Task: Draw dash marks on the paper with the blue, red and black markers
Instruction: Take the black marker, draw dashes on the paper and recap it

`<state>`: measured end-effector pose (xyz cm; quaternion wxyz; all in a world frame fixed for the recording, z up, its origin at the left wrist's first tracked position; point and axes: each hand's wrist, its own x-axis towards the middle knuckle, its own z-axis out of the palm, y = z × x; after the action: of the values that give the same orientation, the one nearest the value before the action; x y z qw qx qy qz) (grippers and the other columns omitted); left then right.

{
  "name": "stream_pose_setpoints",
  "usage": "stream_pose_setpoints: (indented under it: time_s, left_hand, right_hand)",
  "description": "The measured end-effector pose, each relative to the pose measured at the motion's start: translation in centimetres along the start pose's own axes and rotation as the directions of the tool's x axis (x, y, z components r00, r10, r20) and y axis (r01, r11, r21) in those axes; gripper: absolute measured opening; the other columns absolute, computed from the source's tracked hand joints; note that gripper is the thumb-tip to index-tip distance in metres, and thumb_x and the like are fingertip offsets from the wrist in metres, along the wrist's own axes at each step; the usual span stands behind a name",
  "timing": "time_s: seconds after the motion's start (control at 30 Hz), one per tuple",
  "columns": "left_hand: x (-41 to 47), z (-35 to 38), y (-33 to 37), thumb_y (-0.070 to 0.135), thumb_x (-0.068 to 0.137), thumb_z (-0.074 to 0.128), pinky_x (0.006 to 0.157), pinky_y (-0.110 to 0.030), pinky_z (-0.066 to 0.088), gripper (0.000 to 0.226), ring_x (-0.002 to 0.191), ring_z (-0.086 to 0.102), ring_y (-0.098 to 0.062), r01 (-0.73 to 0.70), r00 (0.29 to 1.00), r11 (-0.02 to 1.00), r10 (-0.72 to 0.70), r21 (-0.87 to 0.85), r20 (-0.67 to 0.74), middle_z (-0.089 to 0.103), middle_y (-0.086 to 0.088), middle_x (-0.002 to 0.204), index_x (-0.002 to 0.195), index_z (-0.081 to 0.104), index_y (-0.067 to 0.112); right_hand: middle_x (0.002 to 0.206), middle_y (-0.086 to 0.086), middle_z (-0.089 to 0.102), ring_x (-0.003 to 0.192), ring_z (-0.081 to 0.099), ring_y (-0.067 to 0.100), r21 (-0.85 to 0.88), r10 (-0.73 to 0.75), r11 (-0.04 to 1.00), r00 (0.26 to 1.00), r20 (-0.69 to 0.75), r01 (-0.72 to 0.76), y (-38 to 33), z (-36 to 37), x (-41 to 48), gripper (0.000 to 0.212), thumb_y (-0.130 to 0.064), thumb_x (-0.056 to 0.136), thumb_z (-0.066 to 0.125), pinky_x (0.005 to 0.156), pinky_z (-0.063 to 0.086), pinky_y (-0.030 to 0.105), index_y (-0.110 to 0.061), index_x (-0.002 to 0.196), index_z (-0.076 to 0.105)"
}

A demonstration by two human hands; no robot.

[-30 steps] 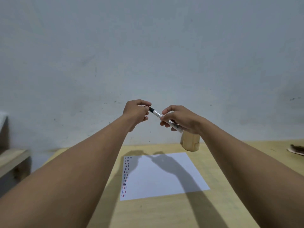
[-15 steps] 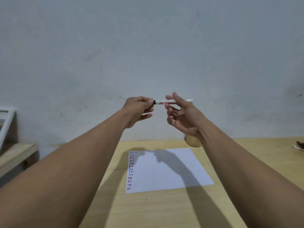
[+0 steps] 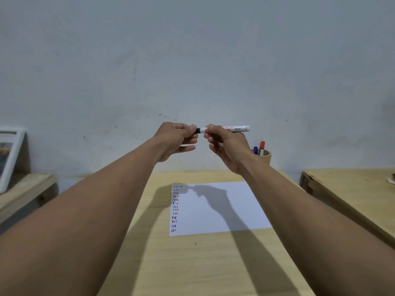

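Both hands are raised in front of the wall, holding one white-barrelled black marker [image 3: 235,128] level between them. My left hand [image 3: 177,138] grips its black cap end. My right hand [image 3: 226,147] pinches the barrel just right of the cap, and the barrel's tail sticks out to the right. Below lies the white paper [image 3: 222,210] on the wooden table [image 3: 192,263], with columns of blue, red and black dashes along its left edge. The blue marker [image 3: 255,150] and the red marker [image 3: 262,146] stand in a wooden cup [image 3: 267,158] behind my right wrist.
A second wooden table [image 3: 350,189] stands to the right across a narrow gap. At the left, a white-framed picture [image 3: 9,159] leans on a low wooden bench [image 3: 25,193]. The grey wall rises just behind the table.
The marker has swung from tilted to level. My right hand, with fingers spread half a second ago, now pinches the barrel near the cap. The view has tilted up and the cup's markers show.
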<state>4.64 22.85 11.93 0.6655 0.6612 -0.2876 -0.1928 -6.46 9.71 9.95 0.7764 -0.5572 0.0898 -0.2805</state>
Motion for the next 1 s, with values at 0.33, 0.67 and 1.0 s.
stream_pose_setpoints:
  time_s: [0.33,0.67,1.0]
  left_hand:
    - [0.0,-4.6,-3.8,0.02,0.094,0.069,0.078,-0.038,0.063,0.018,0.071,0.065,-0.018,0.022,0.984,0.954,0.033,0.3,-0.176,0.071,-0.012,0.087,0.087,0.075,0.005]
    - [0.3,-7.0,-11.5,0.014,0.081,0.08,0.072,-0.026,0.052,0.005,0.087,0.07,-0.023,0.104,0.96,0.698,0.116,0.709,-0.255,0.077,-0.007,0.084,0.085,0.081,0.011]
    - [0.9,-7.3,-16.5,0.004,0.089,0.061,0.076,-0.027,0.049,0.023,0.076,0.06,-0.026,0.08,0.976,0.566,0.124,0.821,-0.18,0.064,-0.006,0.078,0.081,0.06,0.026]
  right_hand:
    - [0.08,0.006,0.072,0.066,0.065,0.011,-0.024,0.034,0.999,0.999,-0.013,-0.034,3.1,0.2,0.3,0.007,-0.013,0.092,0.07,0.066,0.055,0.023,-0.011,0.098,0.072]
    - [0.071,0.001,0.059,0.061,0.058,0.011,-0.223,0.097,0.969,0.993,-0.06,-0.108,8.0,0.4,1.4,0.007,-0.01,0.094,0.066,0.059,0.054,0.024,-0.014,0.089,0.065]
    - [0.073,0.002,0.066,0.063,0.062,0.013,-0.415,0.103,0.899,0.989,-0.102,-0.137,12.1,0.6,2.7,0.004,-0.014,0.091,0.066,0.061,0.055,0.027,-0.013,0.09,0.069]
